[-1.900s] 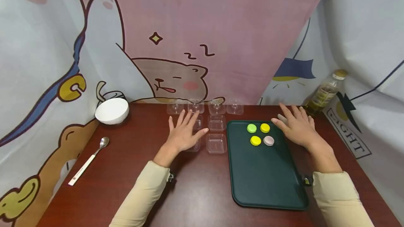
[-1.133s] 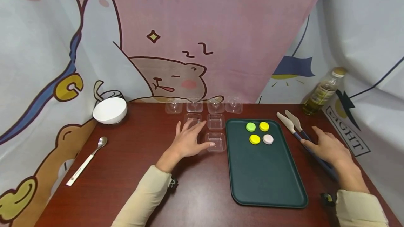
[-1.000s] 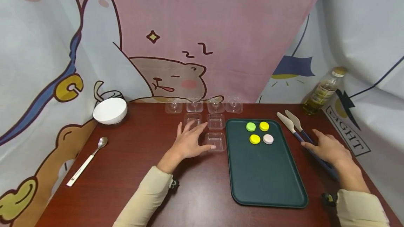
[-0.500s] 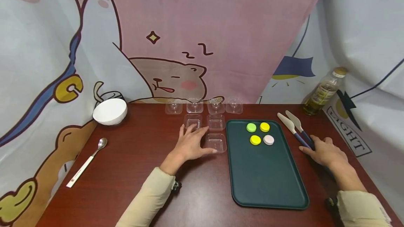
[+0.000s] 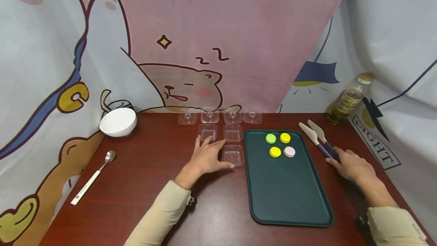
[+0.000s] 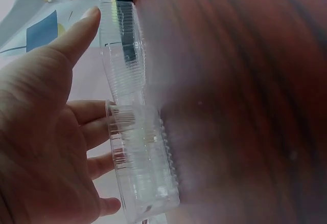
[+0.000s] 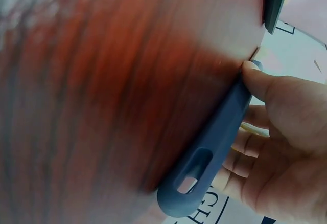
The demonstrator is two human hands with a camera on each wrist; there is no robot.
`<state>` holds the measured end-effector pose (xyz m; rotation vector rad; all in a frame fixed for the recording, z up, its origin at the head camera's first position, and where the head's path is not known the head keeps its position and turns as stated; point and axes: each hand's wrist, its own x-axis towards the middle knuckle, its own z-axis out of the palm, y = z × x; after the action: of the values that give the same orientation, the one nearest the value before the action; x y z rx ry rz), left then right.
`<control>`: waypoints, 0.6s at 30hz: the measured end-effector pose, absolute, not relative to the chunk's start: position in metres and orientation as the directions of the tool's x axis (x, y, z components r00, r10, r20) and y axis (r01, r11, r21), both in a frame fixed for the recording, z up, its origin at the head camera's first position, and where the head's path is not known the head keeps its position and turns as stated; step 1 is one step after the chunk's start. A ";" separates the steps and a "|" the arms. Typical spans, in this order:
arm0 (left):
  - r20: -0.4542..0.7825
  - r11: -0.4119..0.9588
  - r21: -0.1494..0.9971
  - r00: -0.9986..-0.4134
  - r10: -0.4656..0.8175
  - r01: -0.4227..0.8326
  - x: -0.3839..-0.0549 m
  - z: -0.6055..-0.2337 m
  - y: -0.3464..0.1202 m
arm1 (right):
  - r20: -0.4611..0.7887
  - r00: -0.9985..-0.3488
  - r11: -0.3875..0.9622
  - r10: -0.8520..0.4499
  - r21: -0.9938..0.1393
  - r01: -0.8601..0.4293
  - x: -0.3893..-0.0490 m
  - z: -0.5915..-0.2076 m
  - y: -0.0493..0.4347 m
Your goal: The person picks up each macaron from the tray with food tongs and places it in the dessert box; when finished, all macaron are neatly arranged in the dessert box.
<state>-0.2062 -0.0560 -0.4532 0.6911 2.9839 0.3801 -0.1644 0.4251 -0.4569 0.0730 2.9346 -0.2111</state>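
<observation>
My left hand (image 5: 206, 159) spreads its fingers over the nearest left clear plastic box, which it mostly hides in the head view. In the left wrist view, that box (image 6: 143, 157) stands close to the fingers, with the thumb apart from them. At the right, my right hand (image 5: 353, 165) holds a pair of tongs (image 5: 310, 133) with blue handles and beige tips, lying on the table. Its thumb lies on one handle (image 7: 225, 124) in the right wrist view, fingers on the far side. Green (image 5: 271, 138), yellow (image 5: 285, 137) and pale pink (image 5: 289, 152) macarons sit on a dark green tray (image 5: 286, 193).
More clear boxes (image 5: 233, 155) stand beside the tray, with clear domed lids (image 5: 209, 115) in a row behind. A white bowl (image 5: 118, 122) and a spoon (image 5: 92, 179) are at the left. An oil bottle (image 5: 349, 100) stands at the back right, near the cloth wall.
My right hand has moved from above the tray's right edge down to the tongs and taken hold of them. The left hand has lowered slightly, its thumb swinging right over the near box.
</observation>
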 end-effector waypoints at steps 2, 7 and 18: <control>-0.006 0.871 0.248 -0.898 0.440 0.424 -0.206 -0.454 -0.056 | -0.197 -0.980 0.990 0.027 -0.133 0.054 -0.164 -0.458 0.425; -0.023 0.875 0.237 -0.898 0.440 0.423 -0.206 -0.456 -0.055 | -0.194 -0.981 0.990 0.024 -0.129 0.050 -0.164 -0.460 0.427; 0.017 0.880 0.198 -0.899 0.437 0.431 -0.207 -0.456 -0.054 | -0.156 -0.987 0.983 0.036 -0.175 0.063 -0.162 -0.459 0.432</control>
<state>-0.2070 -0.0538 -0.4560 0.6967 3.0188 0.3072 -0.1621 0.4315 -0.4587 0.0749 2.9759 -0.2699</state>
